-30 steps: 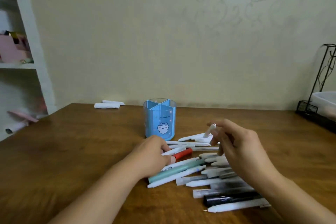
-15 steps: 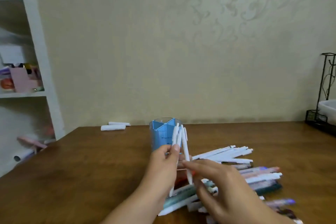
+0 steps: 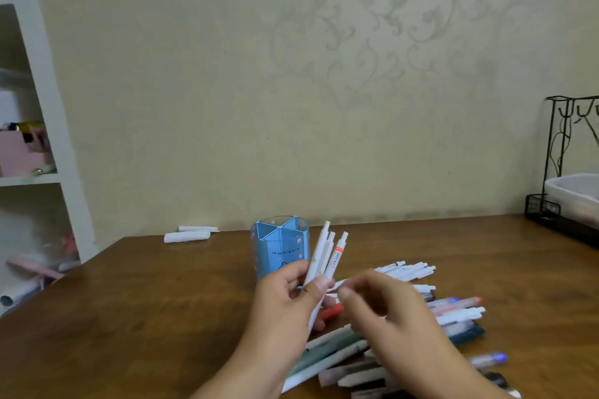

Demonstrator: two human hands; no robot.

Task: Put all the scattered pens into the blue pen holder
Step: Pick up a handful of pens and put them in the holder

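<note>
The blue pen holder point(image 3: 279, 244) stands upright on the wooden table point(image 3: 162, 301), its divided compartments showing no pens. My left hand point(image 3: 285, 304) grips three white pens point(image 3: 324, 253) upright, just in front and to the right of the holder. My right hand point(image 3: 389, 317) hovers close beside it with fingers curled; a white pen end shows at its fingertips, and whether it is pinched I cannot tell. A heap of scattered pens point(image 3: 453, 314), white, red, teal and purple-tipped, lies under and to the right of my hands.
Two white rolls point(image 3: 191, 235) lie at the table's back left. A black wire rack with a white tray point(image 3: 570, 197) stands at the right edge. A white shelf unit point(image 3: 42, 139) stands left of the table.
My left hand lifted off the table pile and now holds a bundle of white pens upright by the holder. My right hand moved in beside it. The camera tilted upward.
</note>
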